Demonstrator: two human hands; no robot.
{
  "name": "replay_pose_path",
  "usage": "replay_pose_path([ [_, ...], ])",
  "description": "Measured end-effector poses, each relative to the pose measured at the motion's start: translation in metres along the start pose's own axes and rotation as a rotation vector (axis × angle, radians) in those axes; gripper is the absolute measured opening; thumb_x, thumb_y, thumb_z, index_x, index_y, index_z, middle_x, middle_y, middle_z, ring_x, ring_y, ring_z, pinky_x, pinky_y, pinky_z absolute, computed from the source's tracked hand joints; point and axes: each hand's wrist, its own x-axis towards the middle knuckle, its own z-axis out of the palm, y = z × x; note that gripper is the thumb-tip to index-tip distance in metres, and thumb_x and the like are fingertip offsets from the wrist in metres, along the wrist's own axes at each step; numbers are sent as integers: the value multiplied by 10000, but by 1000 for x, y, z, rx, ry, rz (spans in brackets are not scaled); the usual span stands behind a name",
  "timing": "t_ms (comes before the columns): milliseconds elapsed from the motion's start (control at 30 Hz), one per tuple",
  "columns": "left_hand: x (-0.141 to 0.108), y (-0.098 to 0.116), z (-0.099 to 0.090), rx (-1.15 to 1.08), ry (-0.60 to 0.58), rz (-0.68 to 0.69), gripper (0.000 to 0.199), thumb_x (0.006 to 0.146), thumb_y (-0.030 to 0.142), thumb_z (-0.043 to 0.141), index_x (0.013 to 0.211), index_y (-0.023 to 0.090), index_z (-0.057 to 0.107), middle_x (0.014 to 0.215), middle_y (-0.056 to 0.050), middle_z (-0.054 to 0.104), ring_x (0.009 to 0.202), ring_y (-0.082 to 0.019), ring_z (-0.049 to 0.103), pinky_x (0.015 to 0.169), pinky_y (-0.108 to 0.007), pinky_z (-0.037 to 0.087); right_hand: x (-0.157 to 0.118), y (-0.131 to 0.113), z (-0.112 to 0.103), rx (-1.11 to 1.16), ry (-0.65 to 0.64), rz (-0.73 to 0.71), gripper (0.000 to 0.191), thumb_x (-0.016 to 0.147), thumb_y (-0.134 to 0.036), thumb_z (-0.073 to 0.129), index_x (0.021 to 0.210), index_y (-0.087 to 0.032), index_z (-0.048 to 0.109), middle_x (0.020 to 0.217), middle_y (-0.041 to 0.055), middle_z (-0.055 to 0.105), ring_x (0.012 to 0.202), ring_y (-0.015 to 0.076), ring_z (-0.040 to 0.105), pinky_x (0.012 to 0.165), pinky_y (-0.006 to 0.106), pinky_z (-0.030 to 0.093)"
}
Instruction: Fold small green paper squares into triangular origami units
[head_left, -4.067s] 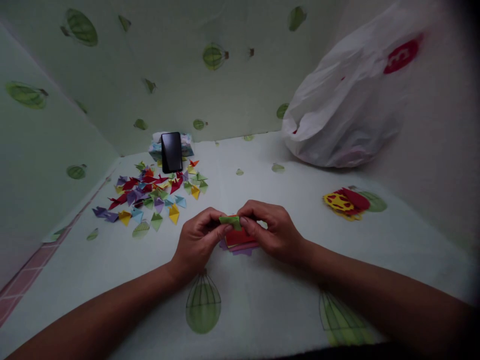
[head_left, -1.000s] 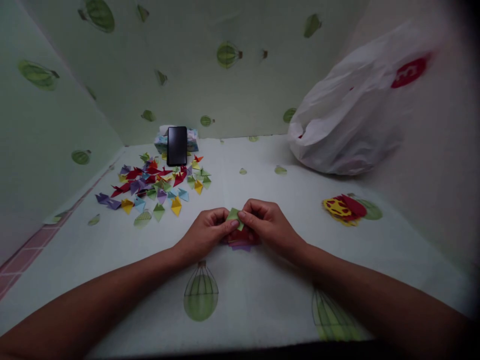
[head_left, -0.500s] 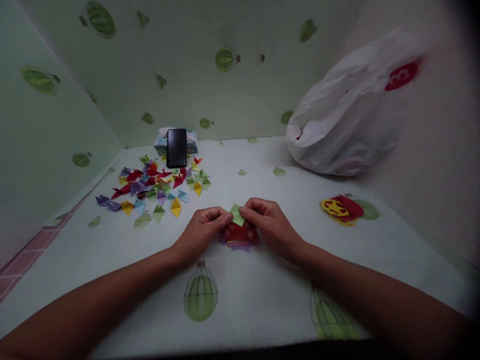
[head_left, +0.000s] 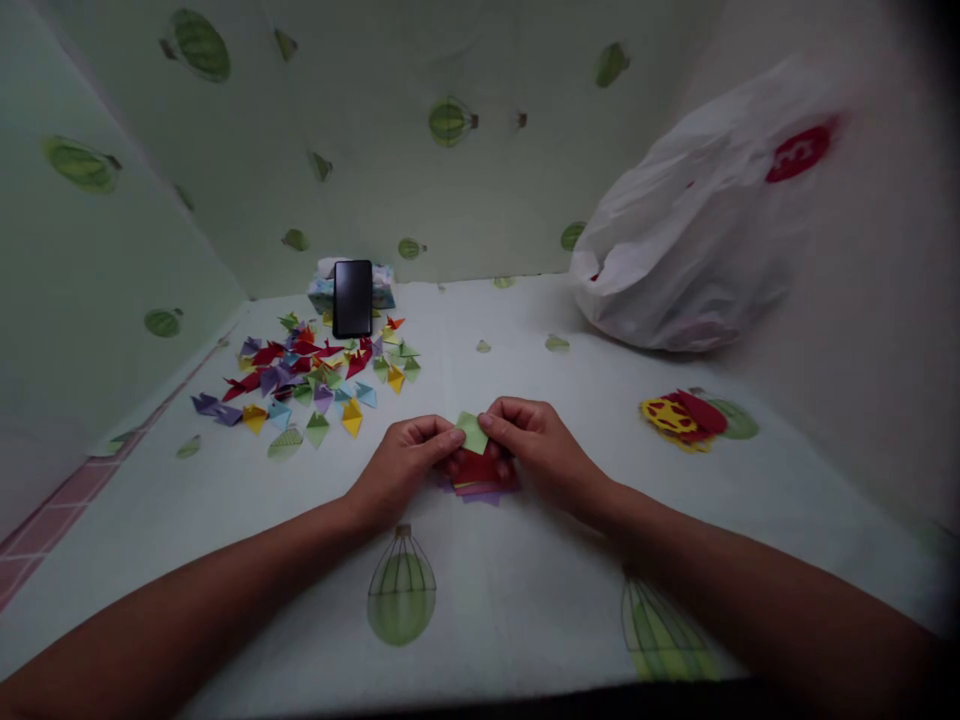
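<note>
A small light-green piece of origami paper [head_left: 472, 433] is pinched between my two hands, its edges hidden under the fingertips. My left hand [head_left: 409, 460] grips its left corner between thumb and fingers. On the opposite corner, my right hand [head_left: 540, 450] is closed in the same way. Just below the green paper lies a stack of coloured paper sheets [head_left: 484, 488], red on top with pink and purple edges showing. The fingers partly cover this stack.
Many small folded paper pieces [head_left: 319, 375] lie scattered at the left. Behind them a black phone [head_left: 352, 300] leans on a tissue box [head_left: 384, 287]. At the right are yellow and red paper cutouts [head_left: 679, 417] and a bulging white plastic bag [head_left: 690, 230].
Both hands stay nearly in place, holding the green paper. Its outline is slightly different, as if tilted or turned a little. Nothing else has visibly moved.
</note>
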Motion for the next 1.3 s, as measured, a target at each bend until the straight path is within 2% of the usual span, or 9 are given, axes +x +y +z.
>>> replay_pose_path([
  [67,1,-1,-2,64,42,109,229,877,377,622,849,149,632,749,-15,635,644,-117,567,642,-248,467,2,1,-1,70,29,19,320,794,-406,667,631,-176,517,496,-53,537,387,68,458,405,202,336],
  [200,3,-3,-8,464,92,547,373,792,279,740,1137,215,612,1098,-74,610,898,-176,614,773,-306,520,4,3,-1,272,30,113,307,748,-372,695,613,-177,500,488,-59,526,346,60,430,378,207,314],
  [333,1,-1,-10,767,123,818,91,867,180,639,936,215,686,996,-73,646,950,-192,611,834,-332,499,2,5,1,291,-93,198,340,755,-392,701,608,-173,487,502,-56,518,360,55,426,382,205,304],
  [400,-2,0,-8,725,174,782,70,875,176,627,822,198,667,850,-44,645,816,-164,610,764,-304,489,1,4,2,238,-99,155,367,804,-451,656,628,-171,495,529,-50,520,380,57,436,395,206,318],
  [500,-3,2,-4,463,238,515,125,853,243,660,751,178,628,712,-5,601,658,-131,553,630,-262,452,1,3,2,110,-54,21,345,861,-499,592,741,-181,529,576,-50,538,424,71,465,422,205,347],
  [567,-3,3,-1,271,217,322,160,840,291,670,752,168,621,670,10,589,615,-120,532,602,-251,441,0,3,2,38,-76,-19,280,834,-453,642,818,-191,544,608,-54,552,452,76,467,439,204,358],
  [667,-3,2,1,141,158,186,196,822,327,680,750,156,616,666,12,605,622,-114,538,617,-245,439,-1,3,3,-36,-89,-48,229,795,-381,674,777,-182,561,626,-46,540,501,81,461,471,210,364],
  [933,-5,4,3,94,102,76,268,802,357,686,672,159,561,590,26,587,554,-101,513,570,-233,398,0,4,0,-162,-42,-94,244,809,-382,625,705,-182,533,610,-42,492,536,93,441,489,220,335],
  [1300,-3,6,0,255,129,160,251,827,360,660,695,158,593,613,18,586,587,-113,519,592,-244,422,-1,3,-1,-187,-101,-72,248,842,-391,582,716,-179,551,577,-36,509,513,99,457,485,225,357],
])
